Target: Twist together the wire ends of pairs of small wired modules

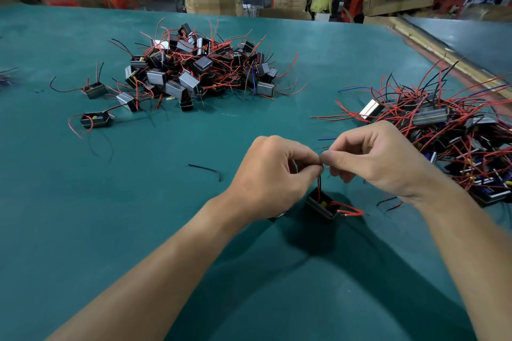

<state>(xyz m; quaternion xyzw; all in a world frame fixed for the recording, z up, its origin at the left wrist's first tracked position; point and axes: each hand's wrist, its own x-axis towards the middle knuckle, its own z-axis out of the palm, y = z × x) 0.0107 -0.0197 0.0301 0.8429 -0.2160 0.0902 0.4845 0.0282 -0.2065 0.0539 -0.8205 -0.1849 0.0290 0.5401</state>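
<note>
Left hand (273, 171): thumb and forefinger pinch the wire ends (320, 166); the other fingers are curled under.
Right hand (371, 158): its fingertips meet the left's and pinch the same wire ends.
Module (321, 206): a small black box just below the fingertips, its thin wires running up into the pinch and a red loop sticking out to the right. I can't tell whether it touches the table (138, 230).
Loose black wire (206, 170): lies on the green top, left of the hands.
Right pile (443, 133): modules tangled in red wires.
Stray modules (95, 119): far left, apart.
Centre pile (199, 69): a bigger heap further back.
Cardboard boxes (213, 0): beyond the table's far edge.
</note>
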